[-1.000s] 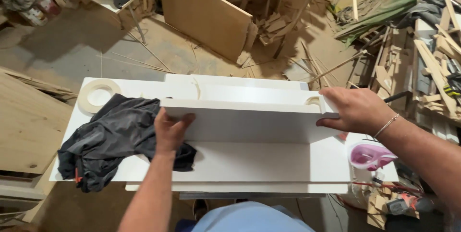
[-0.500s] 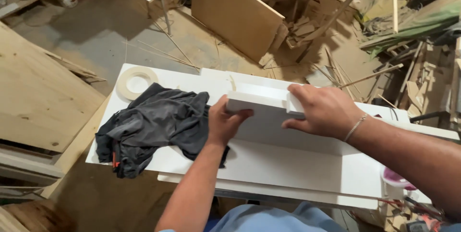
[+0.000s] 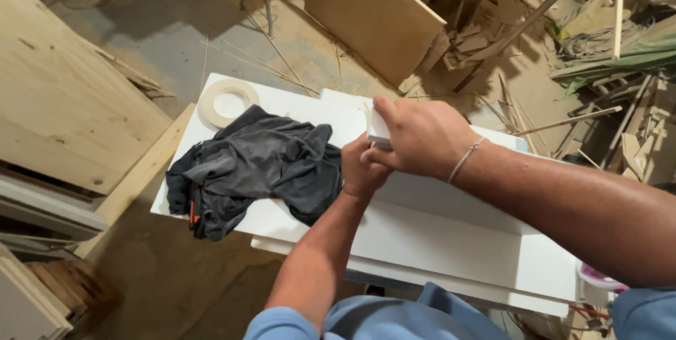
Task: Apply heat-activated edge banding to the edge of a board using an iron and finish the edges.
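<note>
Head view: the left hand point(image 3: 362, 167) and right hand point(image 3: 421, 136) both grip the end of a white board piece point(image 3: 378, 129), held on edge above the white panel point(image 3: 436, 238). A dark grey cloth point(image 3: 257, 164) lies just left of the hands, with a tape roll point(image 3: 227, 101) at the far left.

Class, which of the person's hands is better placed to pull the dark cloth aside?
Probably the left hand: it rests against the dark cloth. The right hand lies farther away, gripping the white panel.
</note>
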